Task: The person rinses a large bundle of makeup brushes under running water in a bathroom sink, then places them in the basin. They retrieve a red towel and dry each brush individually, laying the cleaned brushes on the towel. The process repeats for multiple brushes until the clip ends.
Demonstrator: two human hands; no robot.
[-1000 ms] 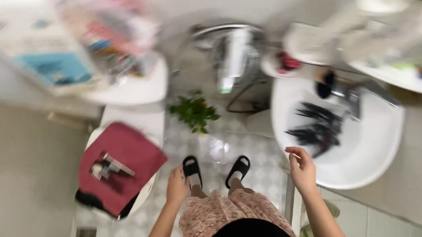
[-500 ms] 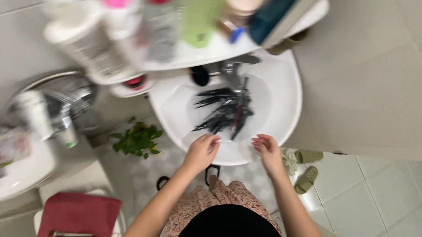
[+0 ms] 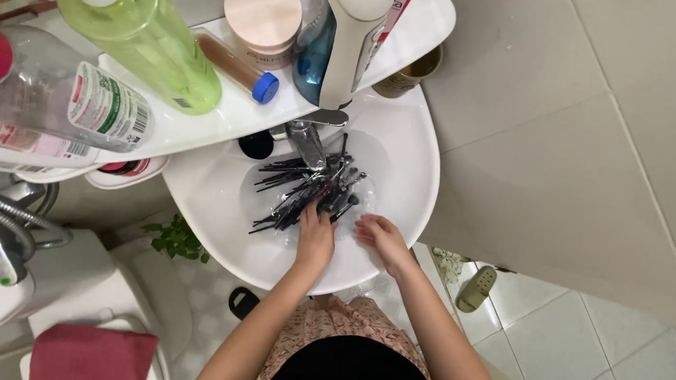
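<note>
Your round white sink (image 3: 399, 209) holds thin black sticks (image 3: 307, 192). Far left stands a see-through green bottle (image 3: 149, 45); near left, a dark red cloth (image 3: 90, 354).

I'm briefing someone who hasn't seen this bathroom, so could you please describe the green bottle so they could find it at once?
Start at the white sink, where dark utensils lie in water. Above it runs a white shelf crowded with toiletries. The green bottle lies towards the shelf's left, between a clear bottle with a pink cap and a round pale pink jar; it alone is translucent lime green with a white cap.
</note>
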